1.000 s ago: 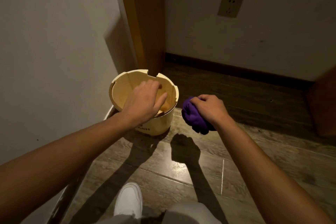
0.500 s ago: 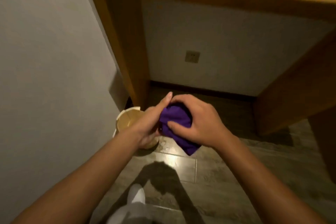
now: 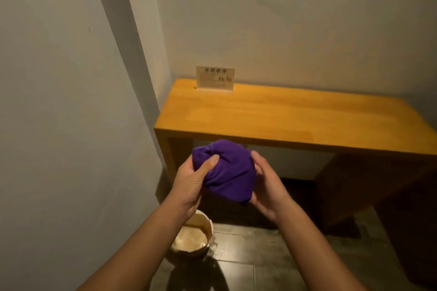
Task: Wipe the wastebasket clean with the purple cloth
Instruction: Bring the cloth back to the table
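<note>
The purple cloth (image 3: 227, 170) is bunched into a ball at chest height, in front of the desk's edge. My left hand (image 3: 191, 183) grips its left side with the thumb pressed into the fabric. My right hand (image 3: 266, 185) cups its right side and underside. The cream wastebasket (image 3: 192, 238) stands on the floor below my left wrist, close to the left wall. My left forearm hides part of its rim. Neither hand touches the wastebasket.
An orange wooden desk (image 3: 283, 116) stands against the back wall with a small sign card (image 3: 215, 78) at its rear left. A grey wall (image 3: 66, 125) runs close along the left. Dark floor tiles (image 3: 255, 260) lie below.
My view has risen from the floor to above the desk. My left hand left the wastebasket's rim and joined my right hand on the cloth, which was lifted up.
</note>
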`<state>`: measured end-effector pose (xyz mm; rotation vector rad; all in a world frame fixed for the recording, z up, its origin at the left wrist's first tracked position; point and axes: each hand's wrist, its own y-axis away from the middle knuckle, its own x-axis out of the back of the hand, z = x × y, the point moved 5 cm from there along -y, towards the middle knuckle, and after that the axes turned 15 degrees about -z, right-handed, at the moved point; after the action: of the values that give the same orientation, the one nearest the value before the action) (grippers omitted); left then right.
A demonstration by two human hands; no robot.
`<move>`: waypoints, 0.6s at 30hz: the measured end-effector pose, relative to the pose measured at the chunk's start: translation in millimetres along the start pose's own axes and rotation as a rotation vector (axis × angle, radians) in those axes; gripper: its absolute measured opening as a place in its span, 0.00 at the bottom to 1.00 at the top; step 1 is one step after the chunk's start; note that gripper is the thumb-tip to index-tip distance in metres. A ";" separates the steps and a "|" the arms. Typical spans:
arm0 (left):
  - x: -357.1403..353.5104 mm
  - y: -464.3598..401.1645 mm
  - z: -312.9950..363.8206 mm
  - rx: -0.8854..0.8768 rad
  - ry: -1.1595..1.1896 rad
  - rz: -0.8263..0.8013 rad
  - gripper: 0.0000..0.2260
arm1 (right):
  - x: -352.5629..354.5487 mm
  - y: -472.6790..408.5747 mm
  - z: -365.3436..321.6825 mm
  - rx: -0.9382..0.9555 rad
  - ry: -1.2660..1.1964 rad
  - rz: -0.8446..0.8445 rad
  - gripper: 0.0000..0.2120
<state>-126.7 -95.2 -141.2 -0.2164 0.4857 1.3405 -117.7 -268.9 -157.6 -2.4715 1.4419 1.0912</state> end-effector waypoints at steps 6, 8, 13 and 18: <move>21.9 -61.2 61.3 -0.041 -0.287 0.117 0.13 | -14.4 -66.5 -58.3 0.127 0.181 0.123 0.21; 28.6 -89.5 77.4 -0.019 -0.381 0.116 0.10 | -8.7 -88.8 -80.9 0.126 0.271 0.195 0.22; 47.5 -157.7 96.2 0.076 -0.455 0.114 0.09 | 13.4 -154.9 -129.1 0.153 0.450 0.298 0.22; 76.1 -208.0 88.4 0.164 -0.539 0.208 0.09 | 45.0 -217.2 -134.7 0.067 0.618 0.380 0.26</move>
<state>104.2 -38.4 -123.8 0.3357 0.1606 1.4831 139.3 -235.1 -143.9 -2.6792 2.1276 0.2802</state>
